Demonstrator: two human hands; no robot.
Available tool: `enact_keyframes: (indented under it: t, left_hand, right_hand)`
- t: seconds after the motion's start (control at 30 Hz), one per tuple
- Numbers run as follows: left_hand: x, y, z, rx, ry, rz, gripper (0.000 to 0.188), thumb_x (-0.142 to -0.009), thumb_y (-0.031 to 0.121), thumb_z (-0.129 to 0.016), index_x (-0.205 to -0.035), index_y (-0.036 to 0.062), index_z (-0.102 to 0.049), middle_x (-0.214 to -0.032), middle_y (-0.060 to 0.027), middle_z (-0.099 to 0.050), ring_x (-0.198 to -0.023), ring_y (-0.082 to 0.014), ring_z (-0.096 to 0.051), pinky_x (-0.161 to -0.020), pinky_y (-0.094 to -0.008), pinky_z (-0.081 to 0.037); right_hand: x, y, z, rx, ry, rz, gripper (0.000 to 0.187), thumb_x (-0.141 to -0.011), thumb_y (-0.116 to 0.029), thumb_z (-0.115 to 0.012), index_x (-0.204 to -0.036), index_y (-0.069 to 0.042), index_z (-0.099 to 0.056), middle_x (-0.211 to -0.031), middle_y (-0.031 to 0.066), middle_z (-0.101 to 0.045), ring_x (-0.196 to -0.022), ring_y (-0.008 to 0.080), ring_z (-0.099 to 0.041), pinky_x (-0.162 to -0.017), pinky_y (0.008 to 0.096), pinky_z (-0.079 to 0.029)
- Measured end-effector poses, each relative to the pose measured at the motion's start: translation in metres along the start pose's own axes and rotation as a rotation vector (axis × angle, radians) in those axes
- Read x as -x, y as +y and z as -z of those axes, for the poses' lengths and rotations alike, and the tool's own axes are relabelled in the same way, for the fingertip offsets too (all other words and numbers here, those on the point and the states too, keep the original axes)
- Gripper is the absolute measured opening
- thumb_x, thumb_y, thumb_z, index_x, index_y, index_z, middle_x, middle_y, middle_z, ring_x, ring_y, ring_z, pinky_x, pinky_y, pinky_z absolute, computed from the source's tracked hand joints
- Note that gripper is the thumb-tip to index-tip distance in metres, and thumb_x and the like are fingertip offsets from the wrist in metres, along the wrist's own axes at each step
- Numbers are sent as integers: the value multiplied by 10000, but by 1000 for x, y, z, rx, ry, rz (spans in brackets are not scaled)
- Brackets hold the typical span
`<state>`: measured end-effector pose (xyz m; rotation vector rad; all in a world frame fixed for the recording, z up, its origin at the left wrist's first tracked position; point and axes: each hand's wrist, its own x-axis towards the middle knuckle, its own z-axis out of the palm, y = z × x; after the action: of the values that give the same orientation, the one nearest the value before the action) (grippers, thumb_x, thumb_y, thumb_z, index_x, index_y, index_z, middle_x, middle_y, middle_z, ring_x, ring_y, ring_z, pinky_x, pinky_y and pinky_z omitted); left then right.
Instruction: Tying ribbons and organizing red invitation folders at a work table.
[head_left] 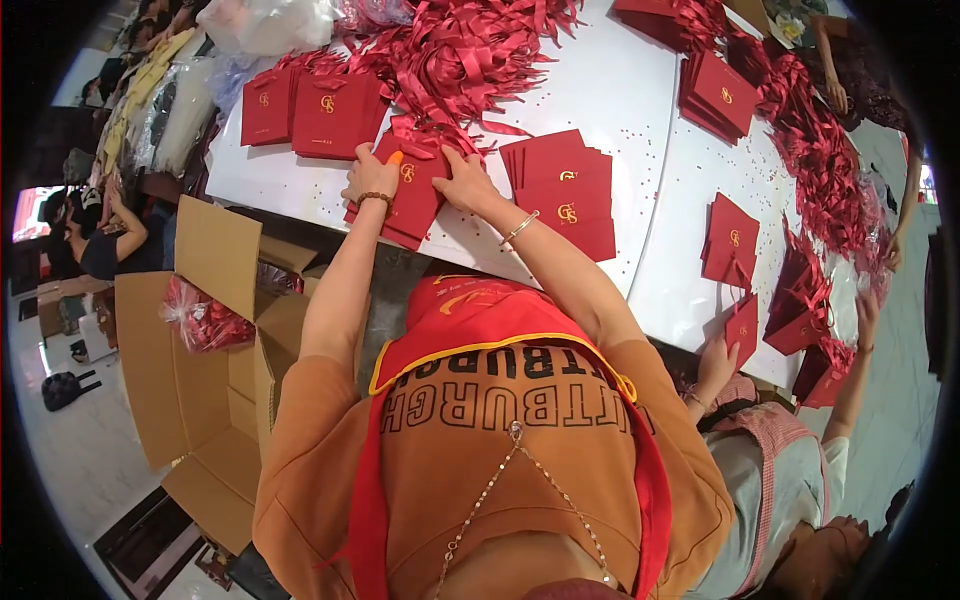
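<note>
A small stack of red paper gift bags (pixel 412 212) with gold print lies at the table's front edge between my hands. My left hand (pixel 372 178), with a beaded bracelet and an orange cover on one digit, grips the stack's left side. At its right side, my right hand (pixel 470 184), wearing a bangle, holds the edge with thumb and fingers bent around it. Red ribbons (pixel 430 130) trail from the bags' top end. Just left lie more stacked red bags (pixel 335 130), and to the right is another fanned pile of bags (pixel 570 195).
A large heap of red ribbon (pixel 460 60) covers the back of the white table (pixel 600 90). An open cardboard box (pixel 215 400) stands at my left, with a plastic-wrapped red bundle (pixel 205 315). At right, a co-worker's hand (pixel 716 365) holds a red bag.
</note>
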<state>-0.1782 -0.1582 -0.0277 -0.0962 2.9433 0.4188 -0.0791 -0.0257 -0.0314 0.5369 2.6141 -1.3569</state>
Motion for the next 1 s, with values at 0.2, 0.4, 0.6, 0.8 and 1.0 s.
enact_keyframes:
  t: [0.2, 0.4, 0.6, 0.8, 1.0]
  left_hand:
    - [-3, -5, 0, 189, -3, 88, 395, -766, 342, -581, -1121, 228, -451, -1138, -96, -557, -1058, -334, -499, -879, -525, -282]
    - [-4, -15, 0, 267, 47, 56, 328, -859, 427, -458, -1112, 221, -494, -1241, -45, -482, -1141, -318, -419, -884, -573, -255]
    - [12, 20, 9, 304, 525, -613, 280, -814, 241, -571, -1071, 131, -544, -1131, -74, -548, -1059, -306, -478, -891, -453, -340]
    - [25, 132, -42, 351, 74, -1287, 233, -748, 57, -497, -948, 83, -614, -966, -82, -614, -927, -279, -552, -787, -391, -434]
    - [11, 143, -82, 39, 90, -1438, 126, -775, 141, -550, -888, 118, -599, -939, -44, -583, -883, -243, -539, -680, -371, -437]
  right_hand:
    - [55, 23, 66, 45, 170, 224, 508, -799, -269, -587, -1255, -115, -425, -1215, 181, -417, -1015, 359, -515, -855, 404, -443]
    - [90, 99, 123, 243, 487, 301, 305, -744, -192, -647, -1018, -67, -598, -965, 100, -573, -876, 293, -527, -754, 390, -437]
    - [119, 112, 124, 392, 459, 302, 425, -681, -274, -709, -1047, -91, -594, -1077, 86, -520, -965, 270, -491, -795, 387, -382]
    - [97, 92, 118, 536, 469, 451, 606, -626, -353, -731, -1148, -125, -525, -1174, 101, -466, -1136, 277, -406, -914, 426, -323]
    - [97, 113, 107, 467, 504, 373, 584, -621, -407, -720, -1090, -102, -552, -1126, 94, -504, -1081, 260, -452, -907, 402, -335]
